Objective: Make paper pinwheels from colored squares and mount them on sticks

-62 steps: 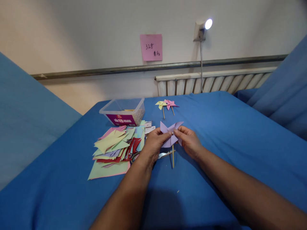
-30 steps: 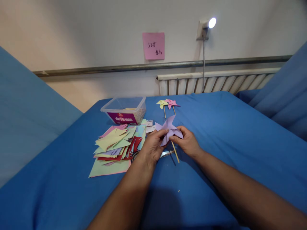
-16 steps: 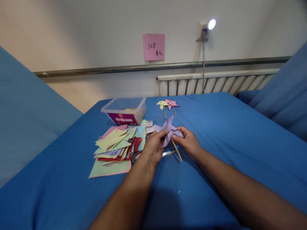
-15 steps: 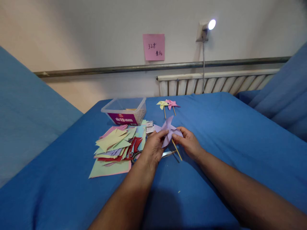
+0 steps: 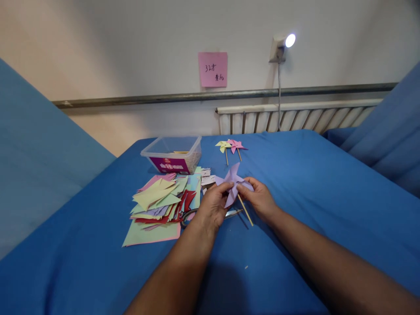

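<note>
A purple paper pinwheel (image 5: 232,176) on a thin wooden stick (image 5: 246,211) is held up between both hands over the blue cloth. My left hand (image 5: 215,202) grips it from the left, thumb pressed on the paper near the centre. On the other side, my right hand (image 5: 259,197) pinches a blade close to where the stick begins. The stick slants down to the right. Under my left hand lies a pair of scissors (image 5: 233,213), its middle hidden by the hand and wrist. Further back rest a yellow pinwheel (image 5: 223,145) and a pink pinwheel (image 5: 235,146).
Left of my hands is a messy pile of coloured paper pieces (image 5: 157,199). Behind it stands a clear plastic box (image 5: 172,165) with sticks inside. Small printed cards (image 5: 206,178) lie beside the pile. A radiator (image 5: 295,118) and metal rail (image 5: 249,93) run along the wall.
Both hands keep their hold on the purple pinwheel, with almost the same grip. The whole view has shifted slightly, so everything appears a little lower and further right.
</note>
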The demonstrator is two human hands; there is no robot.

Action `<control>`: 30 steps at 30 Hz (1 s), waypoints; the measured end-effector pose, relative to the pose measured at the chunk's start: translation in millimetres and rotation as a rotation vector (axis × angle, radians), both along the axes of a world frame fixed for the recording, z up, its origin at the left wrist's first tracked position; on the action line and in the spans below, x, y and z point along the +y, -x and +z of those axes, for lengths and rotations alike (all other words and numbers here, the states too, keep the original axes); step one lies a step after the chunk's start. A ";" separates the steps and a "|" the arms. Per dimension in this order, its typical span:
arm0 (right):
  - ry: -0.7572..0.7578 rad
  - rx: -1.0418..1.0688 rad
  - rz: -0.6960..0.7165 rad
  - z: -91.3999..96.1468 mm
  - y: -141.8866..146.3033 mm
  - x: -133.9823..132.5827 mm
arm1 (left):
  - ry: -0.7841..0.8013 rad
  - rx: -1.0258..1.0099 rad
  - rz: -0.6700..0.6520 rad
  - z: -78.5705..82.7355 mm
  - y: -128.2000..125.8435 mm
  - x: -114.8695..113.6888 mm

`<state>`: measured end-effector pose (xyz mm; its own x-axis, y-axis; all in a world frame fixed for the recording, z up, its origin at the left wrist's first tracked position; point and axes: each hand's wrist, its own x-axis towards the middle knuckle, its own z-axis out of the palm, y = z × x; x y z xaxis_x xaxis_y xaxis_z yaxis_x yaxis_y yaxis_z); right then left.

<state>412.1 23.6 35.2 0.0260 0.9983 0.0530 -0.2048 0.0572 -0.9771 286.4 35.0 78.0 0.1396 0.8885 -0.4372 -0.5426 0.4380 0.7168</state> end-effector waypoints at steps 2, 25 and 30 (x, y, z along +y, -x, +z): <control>-0.012 0.026 0.020 -0.7 0.4 -0.2 | -0.010 -0.017 0.015 2.1 1.0 1.0; 0.192 0.444 0.317 21.1 25.3 -30.8 | -0.330 0.101 0.361 5.8 -2.5 -1.8; 0.278 0.538 0.257 20.0 25.0 -29.2 | -0.248 0.127 0.292 1.3 -7.7 -7.0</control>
